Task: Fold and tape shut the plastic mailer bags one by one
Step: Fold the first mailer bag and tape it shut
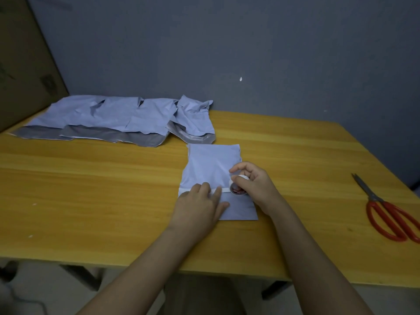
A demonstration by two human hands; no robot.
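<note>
Your mailer bag (211, 169) lies flat on the table (91, 189), near the front edge, flap folded. Your left hand (200, 205) presses straight fingers on the tape strip (225, 190) across the fold. Your right hand (252, 185) grips the tape roll (237, 188) at the strip's right end. Thin, slick plastic; likely slides and creases. Pin it beside the fold. Scissors (391, 214) lie well apart, right.
</note>
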